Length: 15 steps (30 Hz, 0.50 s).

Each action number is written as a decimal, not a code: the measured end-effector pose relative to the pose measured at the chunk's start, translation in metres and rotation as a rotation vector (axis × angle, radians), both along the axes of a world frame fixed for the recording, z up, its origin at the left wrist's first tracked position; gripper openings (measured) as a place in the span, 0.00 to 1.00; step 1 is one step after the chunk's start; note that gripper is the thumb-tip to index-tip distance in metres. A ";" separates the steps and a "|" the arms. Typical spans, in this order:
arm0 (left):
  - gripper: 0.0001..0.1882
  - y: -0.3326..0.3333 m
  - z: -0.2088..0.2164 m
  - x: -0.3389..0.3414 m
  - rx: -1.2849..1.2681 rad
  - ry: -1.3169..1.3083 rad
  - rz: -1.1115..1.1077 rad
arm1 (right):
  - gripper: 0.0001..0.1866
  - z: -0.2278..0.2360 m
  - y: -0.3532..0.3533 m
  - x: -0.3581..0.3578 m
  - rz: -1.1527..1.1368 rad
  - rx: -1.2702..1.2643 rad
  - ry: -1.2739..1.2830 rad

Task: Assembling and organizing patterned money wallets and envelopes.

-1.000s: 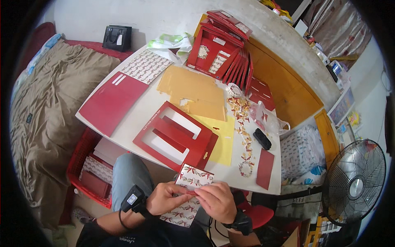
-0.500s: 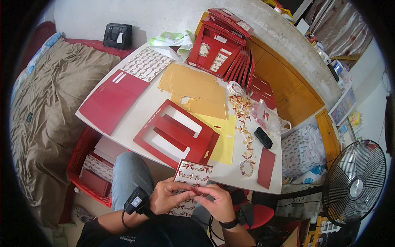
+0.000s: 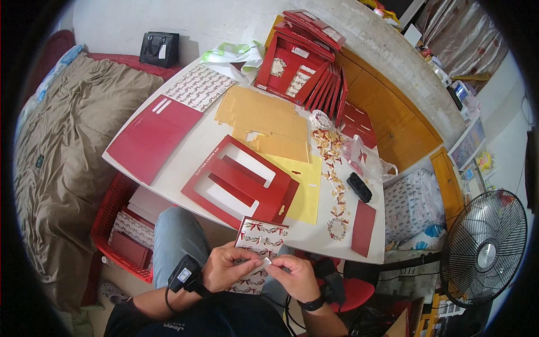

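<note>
My left hand (image 3: 227,268) and my right hand (image 3: 296,279) meet low in the middle, thumbs and forefingers closed in pinches that nearly touch. A small white piece (image 3: 266,261) shows between their fingertips; whether it is tape or paper I cannot tell. Beneath them, over my lap at the table's front edge, lies a white card (image 3: 261,236) printed with red bows and green sprigs, its lower part partly covered by my hands. Just beyond it, a red die-cut cardboard frame (image 3: 247,185) with white openings rests on the table.
On the white table (image 3: 168,191) are a dark red sheet (image 3: 151,137), brown cardboard (image 3: 266,118), a yellow sheet (image 3: 306,188), scattered ribbon bows (image 3: 331,149), a black object (image 3: 359,187) and stacked red boxes (image 3: 300,62). A red basket (image 3: 109,210) stands left, a fan (image 3: 484,255) right.
The white piece between my fingertips has come into view, and my right fingertips have shifted slightly. The card has moved a little left; the table items look unchanged.
</note>
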<state>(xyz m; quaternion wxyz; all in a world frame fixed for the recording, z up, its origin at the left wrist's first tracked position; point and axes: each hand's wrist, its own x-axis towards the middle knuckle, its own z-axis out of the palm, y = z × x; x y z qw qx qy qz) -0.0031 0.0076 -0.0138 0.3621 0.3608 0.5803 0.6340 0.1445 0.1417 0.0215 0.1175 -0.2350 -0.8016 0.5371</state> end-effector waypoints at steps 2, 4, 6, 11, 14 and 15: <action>0.08 0.000 -0.001 0.000 -0.002 0.003 -0.003 | 0.06 -0.002 -0.005 -0.002 -0.015 0.054 0.029; 0.09 0.000 -0.005 0.001 -0.026 0.056 0.009 | 0.06 -0.005 -0.009 -0.003 -0.032 0.108 0.057; 0.09 0.000 -0.007 0.004 -0.024 0.048 0.033 | 0.06 -0.010 -0.010 -0.003 -0.062 0.157 0.090; 0.09 -0.001 -0.003 0.003 -0.044 0.107 0.032 | 0.06 -0.007 -0.021 -0.008 -0.119 0.237 0.193; 0.09 -0.002 0.001 0.005 -0.031 0.089 0.052 | 0.06 -0.011 -0.026 -0.014 -0.144 0.259 0.223; 0.09 -0.002 0.002 0.005 -0.051 0.135 0.051 | 0.06 -0.013 -0.027 -0.013 -0.148 0.281 0.240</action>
